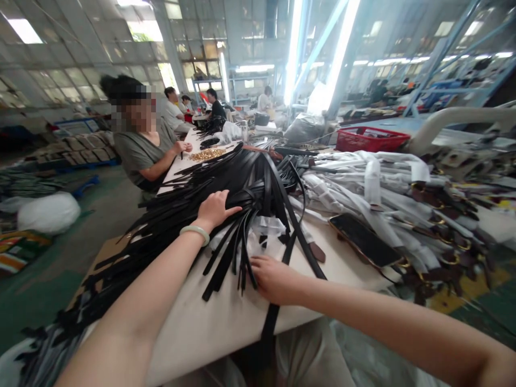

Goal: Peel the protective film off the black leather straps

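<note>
My left hand [215, 208] lies on a big heap of black straps [226, 174], fingers stretched out and thumb apart, with a pale bangle [195, 232] at its wrist. Close to my body, my right hand [276, 279] is closed, its curled fingers at the edge of a black strap [250, 258] in a bundle whose ends fan toward me. Its fingertips are partly hidden. Just beyond it lies a clear plastic bag [266, 236]. One long black strap [271, 322] passes under the right wrist and hangs over the front edge of the white table [226, 328].
On the right are a phone [365, 239] and a pile of white-wrapped straps [374, 188] with brown ends and brass-coloured rings. A red basket [371, 140] stands behind. At the far left side a co-worker [147, 145] sits by small gold-coloured pieces [207, 155].
</note>
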`<control>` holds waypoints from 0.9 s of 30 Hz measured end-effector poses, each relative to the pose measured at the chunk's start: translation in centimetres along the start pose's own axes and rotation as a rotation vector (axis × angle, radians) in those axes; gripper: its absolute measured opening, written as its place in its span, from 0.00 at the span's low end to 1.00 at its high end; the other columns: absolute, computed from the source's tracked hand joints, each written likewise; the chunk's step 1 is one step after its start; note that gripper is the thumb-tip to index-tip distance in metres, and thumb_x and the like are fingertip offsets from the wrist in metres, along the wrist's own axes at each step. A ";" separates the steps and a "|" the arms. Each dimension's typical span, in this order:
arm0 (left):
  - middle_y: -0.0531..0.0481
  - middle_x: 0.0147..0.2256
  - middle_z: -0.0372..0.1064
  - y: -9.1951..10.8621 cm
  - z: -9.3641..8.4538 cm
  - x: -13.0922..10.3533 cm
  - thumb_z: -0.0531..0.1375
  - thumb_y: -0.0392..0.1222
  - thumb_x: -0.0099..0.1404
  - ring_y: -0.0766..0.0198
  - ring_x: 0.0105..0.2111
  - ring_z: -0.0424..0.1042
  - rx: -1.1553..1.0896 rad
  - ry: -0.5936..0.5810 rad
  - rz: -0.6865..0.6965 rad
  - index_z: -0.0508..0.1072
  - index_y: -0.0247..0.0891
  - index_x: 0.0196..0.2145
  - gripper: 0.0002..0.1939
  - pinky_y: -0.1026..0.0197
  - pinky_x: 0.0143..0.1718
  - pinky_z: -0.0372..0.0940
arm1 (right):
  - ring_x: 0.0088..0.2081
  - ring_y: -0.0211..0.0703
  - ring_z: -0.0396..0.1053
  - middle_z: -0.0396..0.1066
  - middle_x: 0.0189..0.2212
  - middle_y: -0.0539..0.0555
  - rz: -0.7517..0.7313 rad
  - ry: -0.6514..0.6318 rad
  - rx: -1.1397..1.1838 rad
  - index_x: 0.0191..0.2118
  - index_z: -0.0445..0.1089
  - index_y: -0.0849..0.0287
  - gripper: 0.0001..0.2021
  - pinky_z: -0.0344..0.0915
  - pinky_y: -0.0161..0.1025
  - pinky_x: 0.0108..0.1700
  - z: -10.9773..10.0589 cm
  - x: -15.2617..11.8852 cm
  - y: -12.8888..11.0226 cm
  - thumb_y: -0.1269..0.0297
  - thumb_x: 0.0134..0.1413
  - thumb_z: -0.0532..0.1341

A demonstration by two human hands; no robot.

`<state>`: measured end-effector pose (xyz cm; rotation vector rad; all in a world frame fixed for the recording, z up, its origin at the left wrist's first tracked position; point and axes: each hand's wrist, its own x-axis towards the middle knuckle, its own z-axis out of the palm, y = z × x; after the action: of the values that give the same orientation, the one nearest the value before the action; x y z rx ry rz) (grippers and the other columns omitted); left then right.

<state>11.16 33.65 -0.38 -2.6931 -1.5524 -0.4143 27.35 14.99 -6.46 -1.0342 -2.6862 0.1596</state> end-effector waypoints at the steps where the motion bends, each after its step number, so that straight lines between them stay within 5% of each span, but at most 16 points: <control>1: 0.34 0.57 0.63 0.4 -0.2 -0.4 0.55 0.62 0.65 0.45 0.58 0.61 -0.005 0.020 0.017 0.57 0.33 0.63 0.38 0.43 0.58 0.57 | 0.50 0.50 0.67 0.72 0.45 0.63 -0.022 -0.010 0.007 0.46 0.72 0.67 0.13 0.61 0.45 0.58 0.0 -0.1 -0.9 0.70 0.55 0.57; 5: 0.40 0.61 0.59 2.3 -2.0 -4.1 0.53 0.56 0.69 0.52 0.62 0.56 -0.054 0.030 0.159 0.57 0.36 0.64 0.32 0.53 0.64 0.50 | 0.56 0.54 0.63 0.69 0.52 0.65 -0.061 -0.013 0.062 0.52 0.68 0.67 0.18 0.58 0.48 0.61 0.2 0.0 -4.4 0.69 0.55 0.58; 10: 0.56 0.65 0.55 4.2 -4.1 -14.3 0.58 0.46 0.67 0.58 0.67 0.45 -0.131 -0.108 0.401 0.66 0.51 0.60 0.23 0.54 0.68 0.45 | 0.52 0.57 0.67 0.68 0.54 0.66 -0.005 -0.040 0.123 0.57 0.64 0.63 0.21 0.60 0.55 0.59 -0.6 -1.5 -8.2 0.65 0.57 0.58; 13: 0.60 0.67 0.50 3.8 -2.8 -21.0 0.58 0.38 0.65 0.56 0.68 0.45 -0.132 -0.351 0.434 0.64 0.56 0.60 0.27 0.49 0.65 0.55 | 0.50 0.51 0.70 0.71 0.52 0.62 0.034 -0.022 0.253 0.56 0.65 0.61 0.19 0.66 0.45 0.54 -1.2 -3.7 -9.1 0.65 0.61 0.56; 16: 0.53 0.68 0.49 2.6 0.0 -25.8 0.58 0.40 0.65 0.50 0.67 0.48 -0.116 -0.272 0.393 0.61 0.52 0.63 0.29 0.42 0.62 0.60 | 0.48 0.47 0.73 0.73 0.52 0.58 0.162 0.080 0.369 0.52 0.70 0.57 0.15 0.69 0.40 0.50 -1.4 -6.3 -9.0 0.66 0.62 0.56; 21: 0.50 0.66 0.54 1.6 2.7 -28.2 0.55 0.32 0.63 0.48 0.64 0.56 -0.131 -0.146 0.358 0.52 0.53 0.67 0.37 0.40 0.60 0.62 | 0.54 0.48 0.70 0.71 0.53 0.61 0.308 0.300 0.320 0.53 0.70 0.59 0.16 0.68 0.45 0.55 -2.9 -7.1 -6.5 0.69 0.62 0.55; 27: 0.52 0.57 0.69 2.5 2.7 -27.9 0.51 0.34 0.67 0.54 0.60 0.64 -0.281 -0.066 0.376 0.69 0.50 0.57 0.24 0.46 0.59 0.64 | 0.70 0.59 0.36 0.46 0.69 0.56 0.173 0.279 -0.100 0.65 0.59 0.52 0.23 0.43 0.60 0.67 -4.2 2.7 0.8 0.59 0.66 0.54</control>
<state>0.61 9.08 -9.08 -3.1480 -1.0233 -0.5704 27.09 17.48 -2.09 -1.2197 -2.3751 -0.0836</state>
